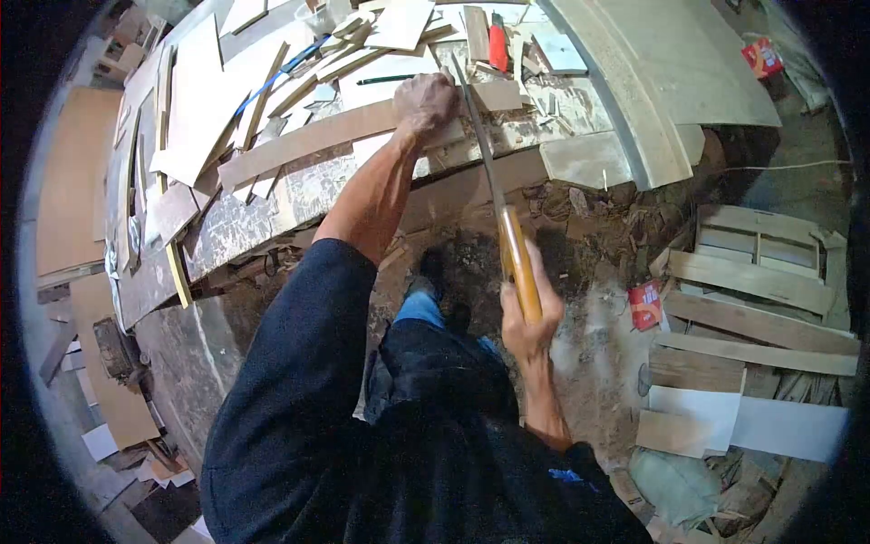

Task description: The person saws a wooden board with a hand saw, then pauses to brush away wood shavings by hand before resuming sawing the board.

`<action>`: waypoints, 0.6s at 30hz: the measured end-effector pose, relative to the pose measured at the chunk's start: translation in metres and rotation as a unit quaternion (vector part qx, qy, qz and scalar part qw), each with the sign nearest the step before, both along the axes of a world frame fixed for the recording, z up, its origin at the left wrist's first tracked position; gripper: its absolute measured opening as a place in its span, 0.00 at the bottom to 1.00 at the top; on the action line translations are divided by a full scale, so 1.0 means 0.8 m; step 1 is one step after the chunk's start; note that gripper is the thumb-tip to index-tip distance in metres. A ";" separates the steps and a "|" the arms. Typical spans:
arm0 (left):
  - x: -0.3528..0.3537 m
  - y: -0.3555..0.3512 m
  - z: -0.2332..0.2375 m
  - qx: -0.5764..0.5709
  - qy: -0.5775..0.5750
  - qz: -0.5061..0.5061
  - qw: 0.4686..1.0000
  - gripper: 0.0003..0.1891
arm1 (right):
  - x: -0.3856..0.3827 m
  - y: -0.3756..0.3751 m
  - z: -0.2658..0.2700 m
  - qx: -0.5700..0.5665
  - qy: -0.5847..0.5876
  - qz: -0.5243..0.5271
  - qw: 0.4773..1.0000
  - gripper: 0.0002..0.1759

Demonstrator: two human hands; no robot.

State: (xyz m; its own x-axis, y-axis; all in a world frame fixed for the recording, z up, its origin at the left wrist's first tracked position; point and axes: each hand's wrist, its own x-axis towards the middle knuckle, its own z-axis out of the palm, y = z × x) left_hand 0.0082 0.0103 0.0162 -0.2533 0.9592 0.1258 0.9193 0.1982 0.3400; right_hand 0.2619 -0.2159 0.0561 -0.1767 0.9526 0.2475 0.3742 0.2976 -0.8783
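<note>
A long, narrow wooden strip (317, 140) lies across the near part of the littered workbench (304, 195). My left hand (426, 104) presses down on it with the fingers curled, close to the saw blade. In my right hand (530, 304) is the yellow-brown handle of a hand saw (488, 163). The thin blade points away from me and crosses the strip just right of my left hand. A dark pencil or pen (385, 80) lies left of my left hand, and a red-handled tool (497, 43) is beyond the strip.
Wood offcuts (399, 23) and a blue strip (281, 72) litter the bench. A large curved panel (625, 82) stands at the right. Stacked boards (752, 281), a red packet (645, 306) and a pale sack (675, 485) are on the floor at right.
</note>
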 end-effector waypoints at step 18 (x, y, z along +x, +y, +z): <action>-0.014 0.000 -0.026 0.063 -0.027 -0.025 0.997 0.14 | 0.014 -0.016 0.013 -0.091 0.005 -0.005 0.996 0.31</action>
